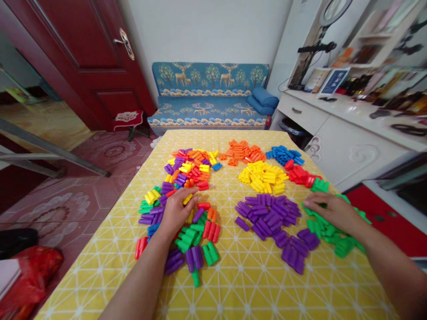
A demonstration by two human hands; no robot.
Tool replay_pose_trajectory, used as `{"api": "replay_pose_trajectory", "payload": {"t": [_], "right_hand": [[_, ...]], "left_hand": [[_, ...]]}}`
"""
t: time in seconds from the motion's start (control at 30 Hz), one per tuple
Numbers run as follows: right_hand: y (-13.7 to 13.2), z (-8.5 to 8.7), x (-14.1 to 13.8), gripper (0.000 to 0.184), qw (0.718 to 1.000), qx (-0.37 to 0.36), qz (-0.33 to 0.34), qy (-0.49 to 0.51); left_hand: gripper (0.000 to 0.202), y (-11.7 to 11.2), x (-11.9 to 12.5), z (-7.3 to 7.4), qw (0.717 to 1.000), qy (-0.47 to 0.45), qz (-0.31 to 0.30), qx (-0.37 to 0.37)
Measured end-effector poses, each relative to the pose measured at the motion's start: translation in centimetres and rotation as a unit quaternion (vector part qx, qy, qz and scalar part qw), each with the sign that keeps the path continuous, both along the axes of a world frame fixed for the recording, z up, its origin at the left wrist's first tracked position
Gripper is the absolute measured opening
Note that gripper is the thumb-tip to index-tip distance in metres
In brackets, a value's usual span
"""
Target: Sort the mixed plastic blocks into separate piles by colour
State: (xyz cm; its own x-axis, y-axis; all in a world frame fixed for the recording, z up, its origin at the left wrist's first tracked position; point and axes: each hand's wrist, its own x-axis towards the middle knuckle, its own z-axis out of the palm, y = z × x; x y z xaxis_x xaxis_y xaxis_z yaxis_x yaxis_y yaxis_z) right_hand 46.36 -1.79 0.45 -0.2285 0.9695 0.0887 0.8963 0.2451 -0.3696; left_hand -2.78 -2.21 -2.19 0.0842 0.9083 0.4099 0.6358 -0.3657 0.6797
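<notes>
My left hand (178, 209) reaches into a mixed heap of plastic building blocks (190, 235) in purple, green, red, orange, yellow and blue. A yellow block (187, 199) lies between its thumb and forefinger, which close around it. My right hand (330, 209) rests low over a pile of green blocks (343, 246) at the table's right side. Its fingers are curled together at the pile's left edge; whatever is under the fingertips cannot be made out. Nearest to that hand on the left spreads a pile of purple blocks (271, 215).
Farther back sit single-colour piles: yellow blocks (263, 177), orange blocks (242, 152), blue blocks (283, 154) and red blocks (298, 174). A yellow patterned cloth (230, 289) covers the table. Beyond are a blue sofa (207, 104), a red stool (128, 119) and a white dresser (310, 111).
</notes>
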Motion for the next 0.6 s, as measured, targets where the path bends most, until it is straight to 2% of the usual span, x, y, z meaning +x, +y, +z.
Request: {"api": "replay_pose_trajectory", "payload": {"t": [0.07, 0.17, 0.2, 0.23, 0.3, 0.37, 0.43, 0.53, 0.6], "right_hand": [[0.7, 0.1, 1.1, 0.038, 0.998, 0.016, -0.052, 0.018], [2.7, 0.0, 2.7, 0.035, 0.984, 0.127, -0.128, 0.007], [3.4, -0.2, 3.2, 0.038, 0.98, 0.141, -0.139, -0.005], [4.0, -0.4, 3.7, 0.043, 0.98, 0.135, -0.148, -0.017], [4.8, -0.9, 4.3, 0.05, 0.981, 0.07, -0.18, -0.026], [4.9, -1.2, 4.3, 0.048, 0.976, -0.006, -0.219, -0.011], [4.3, -1.1, 3.8, 0.04, 0.968, -0.046, -0.246, -0.008], [2.8, -0.6, 3.0, 0.032, 0.971, -0.068, -0.228, 0.003], [1.8, -0.2, 3.0, 0.029, 0.972, -0.04, -0.232, 0.024]], "left_hand": [[0.026, 0.0, 0.0, 0.0, 1.0, 0.004, 0.001, 0.001], [0.026, 0.1, 0.0, 0.0, 1.0, 0.006, 0.004, 0.006], [0.026, 0.1, 0.0, 0.0, 1.0, 0.006, 0.004, 0.006], [0.025, 0.1, 0.0, 0.0, 1.0, 0.007, 0.005, 0.007], [0.025, 0.1, 0.0, 0.1, 1.0, 0.009, 0.006, 0.009], [0.025, 0.1, 0.0, 0.1, 1.0, 0.01, 0.005, 0.011], [0.025, 0.1, 0.1, 0.1, 1.0, 0.009, 0.004, 0.014], [0.024, 0.1, 0.1, 0.0, 1.0, 0.005, 0.004, 0.015], [0.024, 0.1, 0.1, 0.1, 1.0, 0.002, 0.006, 0.012]]}}
